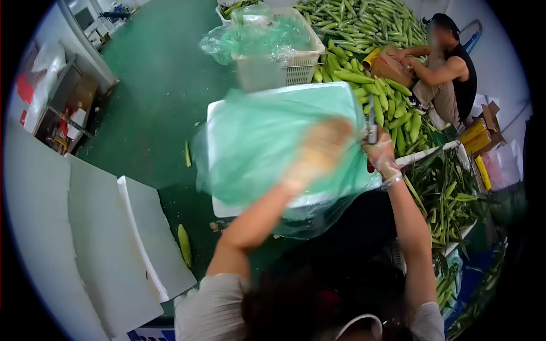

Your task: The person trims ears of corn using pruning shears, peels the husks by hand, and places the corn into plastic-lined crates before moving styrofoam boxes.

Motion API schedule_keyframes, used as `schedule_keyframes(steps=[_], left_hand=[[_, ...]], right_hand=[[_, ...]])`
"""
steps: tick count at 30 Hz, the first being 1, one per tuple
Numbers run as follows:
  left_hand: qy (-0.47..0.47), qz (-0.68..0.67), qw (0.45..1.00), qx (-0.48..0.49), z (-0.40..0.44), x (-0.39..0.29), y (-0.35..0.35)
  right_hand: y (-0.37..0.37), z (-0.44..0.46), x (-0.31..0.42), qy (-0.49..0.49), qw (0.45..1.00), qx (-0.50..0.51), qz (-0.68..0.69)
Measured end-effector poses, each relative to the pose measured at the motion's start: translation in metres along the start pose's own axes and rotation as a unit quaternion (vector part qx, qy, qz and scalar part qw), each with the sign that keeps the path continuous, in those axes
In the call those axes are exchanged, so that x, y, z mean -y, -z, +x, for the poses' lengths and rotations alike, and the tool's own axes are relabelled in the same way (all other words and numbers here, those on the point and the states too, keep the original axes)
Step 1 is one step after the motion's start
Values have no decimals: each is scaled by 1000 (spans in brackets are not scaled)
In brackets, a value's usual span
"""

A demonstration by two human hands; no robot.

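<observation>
A white foam box (215, 122) stands in front of me, with a thin green plastic bag (244, 153) spread over its top. Part of the bag is smeared by motion. My left hand (324, 145) is over the bag and strongly blurred, so its fingers cannot be made out. At the right edge of the box, my right hand (380, 150) is closed around a knife (372, 116) whose blade points away from me. Both hands seem to wear thin clear gloves. Just beyond the right hand lies a heap of green corn ears (392, 96).
A white crate (304, 65) with green plastic bags stands beyond the box. Wrapped corn (369, 23) is piled at the back. A co-worker (449, 68) sits at the right by a cardboard box (392, 65). Leaves fill a bin (449, 193); white foam panels (108, 227) stand left.
</observation>
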State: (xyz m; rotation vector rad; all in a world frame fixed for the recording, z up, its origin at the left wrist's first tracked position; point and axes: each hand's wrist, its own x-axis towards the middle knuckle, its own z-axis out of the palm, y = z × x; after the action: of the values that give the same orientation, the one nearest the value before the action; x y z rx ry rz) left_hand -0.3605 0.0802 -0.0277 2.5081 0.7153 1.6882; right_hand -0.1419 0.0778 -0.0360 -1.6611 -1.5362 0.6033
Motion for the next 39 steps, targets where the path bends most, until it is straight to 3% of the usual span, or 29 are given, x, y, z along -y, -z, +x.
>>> schedule_keyframes(steps=[1,2,3,4,5,6,7,8,12,14,16,17,18,19,20,21,22,23,24,25,26,28,30,32,34,36,38,39], left_hand=[[23,0,999,44,25,-45,-25],[46,2,995,89,51,-91,-50],[115,-200,968,103,46,-116,-76],[152,-345,916,135,43,-126,-74],[200,-476,842,158,39,-137,-70],[189,-445,845,229,39,-151,-53],[171,-410,845,298,39,-165,-36],[6,-262,962,80,30,-169,-30],[102,-330,895,284,11,-170,19],[203,-431,787,392,0,-170,81],[61,-402,823,397,-26,-169,139],[156,-446,811,345,-26,-166,184],[246,-486,788,286,-24,-165,231],[376,-330,859,112,-40,-158,258],[466,-191,863,-34,-51,-150,272],[542,-176,812,-130,-88,-112,275],[580,49,805,-118,-137,-69,276],[618,193,759,-72,-180,-35,270],[652,238,718,-37,-199,-21,254],[681,275,679,4,-212,-9,232],[713,270,646,38,-230,6,207],[731,180,657,25,-236,17,184],[776,197,592,89,-203,14,175],[597,275,753,34,-177,21,144],[332,247,910,5,-114,-15,87],[231,78,957,154,-27,-64,41],[102,49,948,297,15,-83,-36],[56,33,921,384,40,-103,-64]], right_hand=[[11,-9,4,2,1000,0,-6],[26,-28,9,113,981,46,152],[44,-50,14,218,923,92,305],[63,-64,18,81,915,107,380],[82,-79,21,-71,870,92,479],[101,-94,25,-205,801,44,561],[107,-104,28,-245,799,25,548],[108,-115,31,-237,837,34,492],[86,-142,48,-176,948,152,217],[63,-148,73,-137,951,240,137],[46,-158,109,-98,942,292,130],[45,-172,150,-66,945,268,176],[56,-181,124,-111,940,176,270],[93,-176,110,-158,936,217,228],[131,-181,60,-133,922,135,339],[169,-186,13,-91,891,61,442],[217,-198,2,-64,915,-49,394],[262,-213,8,-46,950,-173,255],[306,-231,2,-37,955,-262,131],[343,-253,-1,-38,953,-275,124],[371,-281,-5,-60,921,-385,21],[402,-326,-24,-100,909,-400,69],[428,-364,-43,-129,899,-403,118],[446,-409,-60,-147,875,-422,184],[466,-455,-67,-160,842,-436,275],[480,-495,-81,-169,827,-425,325],[474,-519,-78,-142,922,-350,88],[470,-537,-68,-144,917,-363,82]])
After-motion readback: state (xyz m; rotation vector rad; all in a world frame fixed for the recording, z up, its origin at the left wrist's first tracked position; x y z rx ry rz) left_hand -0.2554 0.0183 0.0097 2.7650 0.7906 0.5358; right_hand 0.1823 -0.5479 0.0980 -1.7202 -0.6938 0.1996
